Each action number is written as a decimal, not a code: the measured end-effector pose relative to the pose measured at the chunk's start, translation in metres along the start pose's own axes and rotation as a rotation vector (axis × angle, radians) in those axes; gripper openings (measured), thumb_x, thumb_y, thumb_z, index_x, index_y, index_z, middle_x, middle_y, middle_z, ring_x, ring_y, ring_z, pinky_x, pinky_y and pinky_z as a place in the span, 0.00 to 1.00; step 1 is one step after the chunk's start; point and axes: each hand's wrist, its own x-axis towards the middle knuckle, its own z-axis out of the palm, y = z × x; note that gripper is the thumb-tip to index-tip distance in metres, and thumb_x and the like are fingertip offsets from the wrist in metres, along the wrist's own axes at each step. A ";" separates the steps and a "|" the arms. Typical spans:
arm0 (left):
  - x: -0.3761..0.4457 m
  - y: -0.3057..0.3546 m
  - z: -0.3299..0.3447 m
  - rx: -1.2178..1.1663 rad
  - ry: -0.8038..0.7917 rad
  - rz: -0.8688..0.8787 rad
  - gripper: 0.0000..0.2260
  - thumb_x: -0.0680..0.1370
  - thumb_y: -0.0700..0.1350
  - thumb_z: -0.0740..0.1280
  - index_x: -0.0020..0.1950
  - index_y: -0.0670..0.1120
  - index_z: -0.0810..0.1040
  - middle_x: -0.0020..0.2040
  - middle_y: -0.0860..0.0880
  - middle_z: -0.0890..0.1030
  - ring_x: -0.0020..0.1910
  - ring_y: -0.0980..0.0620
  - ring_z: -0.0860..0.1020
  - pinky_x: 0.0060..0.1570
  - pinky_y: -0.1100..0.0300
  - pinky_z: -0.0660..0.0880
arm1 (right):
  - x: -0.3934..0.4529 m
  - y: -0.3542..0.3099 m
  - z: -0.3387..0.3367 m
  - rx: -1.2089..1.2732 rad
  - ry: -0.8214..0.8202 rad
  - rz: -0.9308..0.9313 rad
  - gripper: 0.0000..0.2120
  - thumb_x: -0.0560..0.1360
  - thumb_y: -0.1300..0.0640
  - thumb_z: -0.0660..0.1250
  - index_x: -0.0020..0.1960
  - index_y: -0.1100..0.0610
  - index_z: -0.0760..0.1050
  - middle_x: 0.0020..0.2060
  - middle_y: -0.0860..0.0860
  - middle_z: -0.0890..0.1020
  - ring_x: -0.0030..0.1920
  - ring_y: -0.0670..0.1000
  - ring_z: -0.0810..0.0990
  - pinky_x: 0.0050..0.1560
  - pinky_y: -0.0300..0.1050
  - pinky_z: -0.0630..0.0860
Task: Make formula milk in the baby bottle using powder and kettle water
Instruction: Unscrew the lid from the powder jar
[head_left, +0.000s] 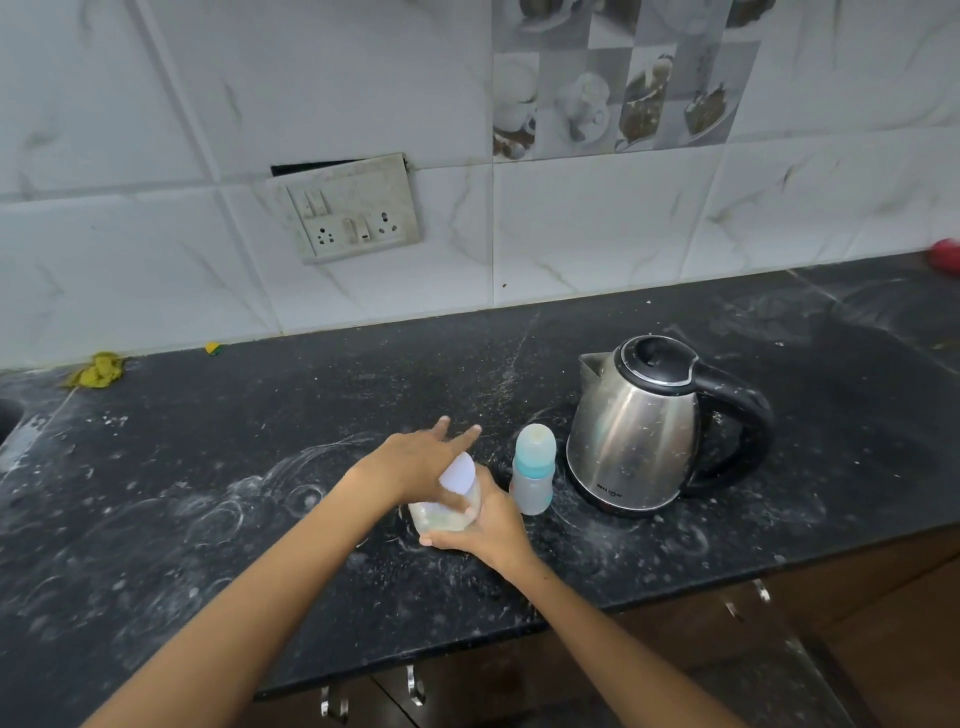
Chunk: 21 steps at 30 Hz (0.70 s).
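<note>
Steadying the powder jar (448, 512) against the tabletop (311, 395), the right hand (488, 525) is wrapped round its lower side, presumably so the lid (458, 472) can be worked. The left hand (423, 460) is laid over that lid with fingers straight, its grip loose. Just beyond, the capped baby bottle (532, 470) is stood beside the kettle (636, 423), seemingly kept close for filling.

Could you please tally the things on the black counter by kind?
Kettles: 1, steel kettle
Baby bottles: 1, capped baby bottle
Powder jars: 1, clear jar, held by both hands
Yellow cloths: 1, cloth
Small yellow scraps: 1, scrap
Total: 5
</note>
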 end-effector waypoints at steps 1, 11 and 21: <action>-0.001 -0.004 -0.003 -0.059 -0.045 0.065 0.47 0.69 0.55 0.75 0.78 0.58 0.47 0.80 0.46 0.49 0.76 0.45 0.58 0.67 0.47 0.68 | 0.000 0.000 0.000 0.004 0.003 0.008 0.48 0.50 0.37 0.79 0.67 0.47 0.67 0.57 0.42 0.81 0.57 0.43 0.79 0.57 0.41 0.78; -0.003 -0.006 -0.006 -0.068 0.017 0.040 0.39 0.71 0.63 0.69 0.77 0.54 0.56 0.70 0.43 0.68 0.67 0.43 0.70 0.61 0.50 0.71 | 0.000 -0.001 -0.001 0.021 -0.022 0.020 0.49 0.50 0.37 0.79 0.67 0.47 0.67 0.56 0.42 0.80 0.57 0.46 0.79 0.56 0.47 0.79; -0.006 -0.013 -0.008 -0.129 0.152 0.139 0.31 0.67 0.51 0.77 0.67 0.55 0.68 0.57 0.48 0.72 0.57 0.48 0.71 0.53 0.54 0.72 | -0.003 -0.006 -0.003 0.015 -0.018 0.019 0.49 0.50 0.37 0.79 0.68 0.47 0.66 0.58 0.44 0.80 0.58 0.47 0.78 0.57 0.49 0.78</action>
